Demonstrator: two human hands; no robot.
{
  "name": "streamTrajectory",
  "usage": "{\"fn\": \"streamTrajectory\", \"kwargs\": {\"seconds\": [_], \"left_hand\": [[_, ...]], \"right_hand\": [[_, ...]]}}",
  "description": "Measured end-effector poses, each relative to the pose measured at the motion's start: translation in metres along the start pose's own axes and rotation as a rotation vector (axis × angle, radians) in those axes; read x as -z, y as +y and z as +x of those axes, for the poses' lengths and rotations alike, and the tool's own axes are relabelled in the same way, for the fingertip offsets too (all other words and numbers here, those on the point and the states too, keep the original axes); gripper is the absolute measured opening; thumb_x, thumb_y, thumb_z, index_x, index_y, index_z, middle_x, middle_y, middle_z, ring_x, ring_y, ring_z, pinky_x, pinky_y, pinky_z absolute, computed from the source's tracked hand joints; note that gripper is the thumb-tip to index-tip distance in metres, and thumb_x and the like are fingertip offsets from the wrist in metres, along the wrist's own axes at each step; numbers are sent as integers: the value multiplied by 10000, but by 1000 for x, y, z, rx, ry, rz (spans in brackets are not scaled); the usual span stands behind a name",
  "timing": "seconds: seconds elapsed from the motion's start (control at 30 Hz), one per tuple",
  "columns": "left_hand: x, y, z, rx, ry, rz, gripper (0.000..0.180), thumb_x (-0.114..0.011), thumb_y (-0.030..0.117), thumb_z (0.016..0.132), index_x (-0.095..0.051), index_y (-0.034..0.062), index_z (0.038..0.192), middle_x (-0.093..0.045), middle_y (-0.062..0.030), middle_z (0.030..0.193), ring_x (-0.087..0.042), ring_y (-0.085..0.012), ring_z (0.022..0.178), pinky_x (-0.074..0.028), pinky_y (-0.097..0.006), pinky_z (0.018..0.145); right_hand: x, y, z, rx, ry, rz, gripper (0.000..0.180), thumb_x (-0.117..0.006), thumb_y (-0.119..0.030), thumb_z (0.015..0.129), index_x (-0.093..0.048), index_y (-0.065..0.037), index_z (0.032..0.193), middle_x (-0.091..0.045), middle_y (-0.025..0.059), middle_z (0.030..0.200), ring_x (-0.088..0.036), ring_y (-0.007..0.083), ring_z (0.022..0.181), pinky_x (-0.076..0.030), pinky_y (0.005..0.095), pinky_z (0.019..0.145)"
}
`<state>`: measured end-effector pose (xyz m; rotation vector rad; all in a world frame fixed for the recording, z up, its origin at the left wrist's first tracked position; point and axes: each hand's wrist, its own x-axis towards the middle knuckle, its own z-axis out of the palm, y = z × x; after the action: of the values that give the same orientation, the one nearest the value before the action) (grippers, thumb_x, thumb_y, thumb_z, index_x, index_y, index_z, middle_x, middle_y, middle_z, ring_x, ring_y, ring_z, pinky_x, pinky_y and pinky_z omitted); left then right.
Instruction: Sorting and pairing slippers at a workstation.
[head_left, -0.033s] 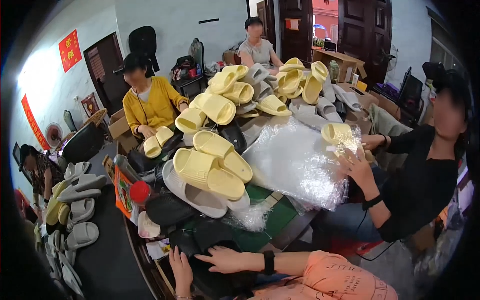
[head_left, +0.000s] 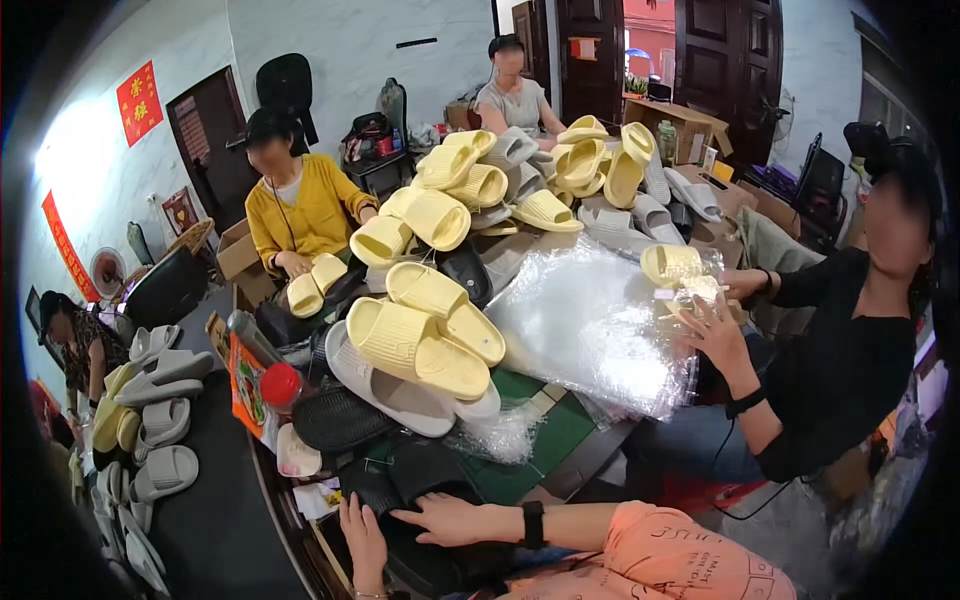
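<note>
Slippers (head_left: 425, 335) heaped on table (head_left: 560, 435) (plastic bags (head_left: 590, 320) to their right)

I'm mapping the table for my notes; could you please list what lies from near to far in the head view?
Left hand and right hand on black slippers → yellow slipper pair → clear plastic bags → far slipper pile.

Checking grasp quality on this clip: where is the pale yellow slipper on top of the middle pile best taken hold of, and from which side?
Probably at the open toe band of the yellow slipper, coming from above and the near side. It lies sole-down and tilted on a grey slipper, so the arched band stands free for fingers. The left hand and right hand rest on black slippers below it.
</note>
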<state>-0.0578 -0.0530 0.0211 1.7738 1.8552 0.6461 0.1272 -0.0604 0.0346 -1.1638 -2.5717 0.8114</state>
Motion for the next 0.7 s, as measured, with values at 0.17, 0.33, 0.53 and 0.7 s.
{"fn": "streamTrajectory", "kwargs": {"seconds": [0.17,0.33,0.53,0.7], "left_hand": [[-4,-14,4,-42,69,-52,416,-327,238,927,-368,-25,1247,-302,-231,1308,-297,-352,1206,-240,-396,999],[9,-19,7,-44,355,-559,501,-231,349,950,-313,-28,1270,-364,-179,1250,-364,-280,1153,-259,-359,979],[11,7,3,-92,334,-1018,510,-237,402,943,-307,-17,1225,-399,-131,1188,-392,-222,1116,-304,-330,948],[-1,3,3,-34,233,-550,188,-467,73,846,-384,26,684,-351,-11,649,-381,-105,623,-355,-251,604]], "right_hand": [[-15,2,13,-31,-62,35,547,-490,-277,848,-299,-51,1308,-441,291,1087,-450,422,1025,-368,455,883],[-4,-6,0,16,107,32,477,-502,-245,838,-384,2,1228,-474,270,1023,-473,407,975,-387,437,849],[78,-26,-31,130,437,-14,354,-558,-191,792,-476,-7,1083,-501,195,861,-498,351,811,-410,423,721],[144,20,-50,-90,817,-31,305,-545,-217,808,-452,6,994,-481,229,846,-481,392,780,-389,443,684]]}}
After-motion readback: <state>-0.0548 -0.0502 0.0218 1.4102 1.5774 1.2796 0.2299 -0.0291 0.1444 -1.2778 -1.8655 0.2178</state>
